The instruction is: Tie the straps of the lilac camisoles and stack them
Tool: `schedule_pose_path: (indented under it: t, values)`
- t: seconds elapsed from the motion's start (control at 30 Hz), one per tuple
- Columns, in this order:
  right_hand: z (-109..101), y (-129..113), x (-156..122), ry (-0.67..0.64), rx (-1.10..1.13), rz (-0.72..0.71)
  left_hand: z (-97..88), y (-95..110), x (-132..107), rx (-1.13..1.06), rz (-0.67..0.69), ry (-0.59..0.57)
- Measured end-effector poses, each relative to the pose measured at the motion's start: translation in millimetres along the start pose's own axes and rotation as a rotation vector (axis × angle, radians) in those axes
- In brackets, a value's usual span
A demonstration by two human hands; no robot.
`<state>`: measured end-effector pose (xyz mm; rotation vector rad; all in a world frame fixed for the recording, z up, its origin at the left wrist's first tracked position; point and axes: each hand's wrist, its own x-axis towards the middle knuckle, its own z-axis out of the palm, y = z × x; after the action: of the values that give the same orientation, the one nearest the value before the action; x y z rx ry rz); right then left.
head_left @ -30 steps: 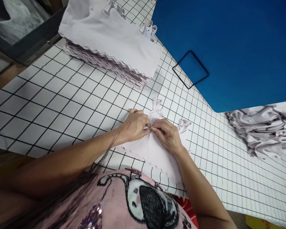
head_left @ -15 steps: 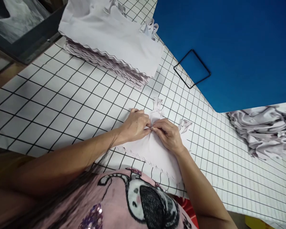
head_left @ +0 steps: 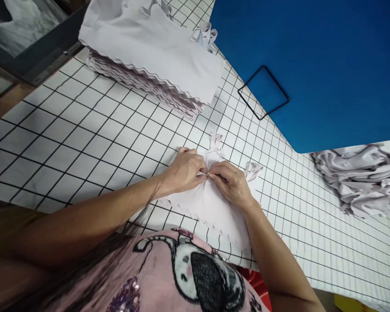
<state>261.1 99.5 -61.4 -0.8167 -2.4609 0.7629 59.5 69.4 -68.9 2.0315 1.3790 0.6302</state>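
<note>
A pale pinkish-white strapped top (head_left: 211,208) lies on the grid-patterned table cover (head_left: 94,130), its wavy hem toward my body and its straps pointing away. My left hand (head_left: 187,171) pinches the fabric near the middle of the neckline. Right beside it, my right hand (head_left: 229,182) pinches the same spot, thumb and forefinger pressed together. The fingertips of both hands almost meet, and the cloth puckers between them. Whatever small detail sits in the pinch is hidden by the fingers.
At the far left of the table is a neat stack of similar tops (head_left: 156,56). A blue board (head_left: 312,65) covers the far right, with a black rectangular frame (head_left: 263,92) at its edge. A crumpled pile of garments (head_left: 360,180) lies on the right. A dark-edged bin (head_left: 29,60) stands upper left.
Both hands keep their pinch on the top in nearly the same place. The view has shifted very slightly.
</note>
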Motion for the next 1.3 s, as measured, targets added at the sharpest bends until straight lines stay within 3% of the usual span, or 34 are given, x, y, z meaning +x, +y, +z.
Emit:
schedule_pose_path:
  t: [0.47,0.7,0.83,1.13,1.2,1.3]
  values:
    - [-32,-17,31,-0.446,-0.493,-0.199,-5.2,2,3,0.012,-0.007,-0.076]
    - [-58,-2,51,-0.56,-0.254,-0.065,-2.6,-2,-1,-0.012,0.021,-0.024]
    - [-64,8,62,-0.426,-0.218,-0.066,-3.6,-2,0,0.01,0.007,-0.048]
    - [-39,37,78,0.001,-0.232,-0.099,-7.4,2,1,-0.015,0.002,-0.048]
    - [-38,45,81,0.101,-0.166,-0.059,-7.7,2,1,-0.015,-0.004,-0.054]
    - [-37,56,87,0.247,0.006,0.111,-8.7,2,2,-0.018,-0.018,-0.074]
